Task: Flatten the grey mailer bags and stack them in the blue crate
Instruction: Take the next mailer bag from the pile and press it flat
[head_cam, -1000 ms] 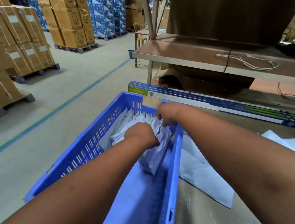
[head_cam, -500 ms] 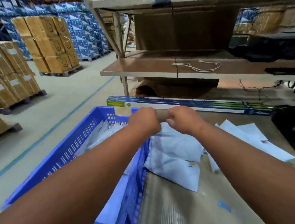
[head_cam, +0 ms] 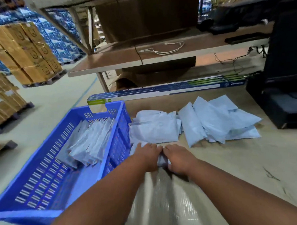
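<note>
Row of flattened bags (head_cam: 92, 144) stood in the crate (head_cam: 44, 172), filling the far part. Right of crate: both hands, left (head_cam: 146, 155) and right (head_cam: 177, 159), fingers closed over one bag (head_cam: 162, 159) on the surface (head_cam: 235, 167); loose pile (head_cam: 212, 122) unprocessed.

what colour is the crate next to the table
Blue, with slotted walls; the crate shows best in the head view.

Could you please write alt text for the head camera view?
Both hands, left hand and right hand, press on a grey mailer bag on the table, beside a blue crate holding stacked mailers; loose mailers lie beyond.
</note>
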### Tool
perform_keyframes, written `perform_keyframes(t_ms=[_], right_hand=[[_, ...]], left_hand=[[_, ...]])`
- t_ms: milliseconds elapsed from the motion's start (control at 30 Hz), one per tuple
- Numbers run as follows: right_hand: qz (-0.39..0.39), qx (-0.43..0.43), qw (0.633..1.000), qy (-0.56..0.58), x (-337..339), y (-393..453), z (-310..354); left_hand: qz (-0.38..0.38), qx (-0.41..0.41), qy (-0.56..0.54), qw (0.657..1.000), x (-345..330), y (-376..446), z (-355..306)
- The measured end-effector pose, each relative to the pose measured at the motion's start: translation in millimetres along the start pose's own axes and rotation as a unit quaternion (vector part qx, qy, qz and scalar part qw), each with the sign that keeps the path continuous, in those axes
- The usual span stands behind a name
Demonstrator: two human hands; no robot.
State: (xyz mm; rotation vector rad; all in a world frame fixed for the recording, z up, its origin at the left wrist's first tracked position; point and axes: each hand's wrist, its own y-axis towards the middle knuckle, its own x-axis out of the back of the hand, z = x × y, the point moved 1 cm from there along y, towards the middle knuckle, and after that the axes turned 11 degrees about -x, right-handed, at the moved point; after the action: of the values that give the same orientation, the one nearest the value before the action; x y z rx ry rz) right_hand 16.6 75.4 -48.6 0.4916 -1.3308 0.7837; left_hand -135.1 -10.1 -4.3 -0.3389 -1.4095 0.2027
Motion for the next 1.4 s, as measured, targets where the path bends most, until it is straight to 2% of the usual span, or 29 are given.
perform_keyframes(t_ms=[67,233,433,567,733,800,900,1000,1100,1200,1400], right_hand=[[-0.008,0.022,1.000,0.011,-1,-12,-14],[-0.010,0.050,0.998,0.039,-4,-61,-61],[-0.037,0.044,0.996,0.069,3,-144,-113],[-0.043,0.038,0.996,0.073,4,-181,-141],[-0.032,-0.001,0.998,0.056,-2,-203,-160],[-0.060,-0.014,0.996,0.057,-2,-206,-156],[-0.142,-0.003,0.988,0.058,0,-195,-124],[-0.148,-0.016,0.988,0.040,-5,-169,-84],[-0.088,-0.049,0.995,0.008,-20,-144,-66],[-0.047,-0.061,0.996,-0.040,-35,-138,-62],[-0.048,-0.071,0.994,-0.074,-42,-135,-57]], left_hand=[[-0.004,-0.005,-0.018,1.000,-8,1,-12],[-0.081,-0.068,-0.023,0.994,-34,-10,-51],[-0.196,-0.169,-0.085,0.962,-55,-18,-115],[-0.231,-0.209,-0.101,0.945,-56,-18,-152],[-0.278,-0.216,-0.125,0.928,-54,-27,-170],[-0.325,-0.201,-0.120,0.916,-53,-31,-169],[-0.370,-0.120,-0.105,0.915,-58,-29,-161],[-0.308,-0.057,-0.126,0.941,-68,-25,-156],[-0.248,-0.045,-0.134,0.958,-80,-25,-156],[-0.225,-0.019,-0.138,0.964,-91,-25,-158],[-0.207,0.016,-0.143,0.968,-96,-24,-161]])
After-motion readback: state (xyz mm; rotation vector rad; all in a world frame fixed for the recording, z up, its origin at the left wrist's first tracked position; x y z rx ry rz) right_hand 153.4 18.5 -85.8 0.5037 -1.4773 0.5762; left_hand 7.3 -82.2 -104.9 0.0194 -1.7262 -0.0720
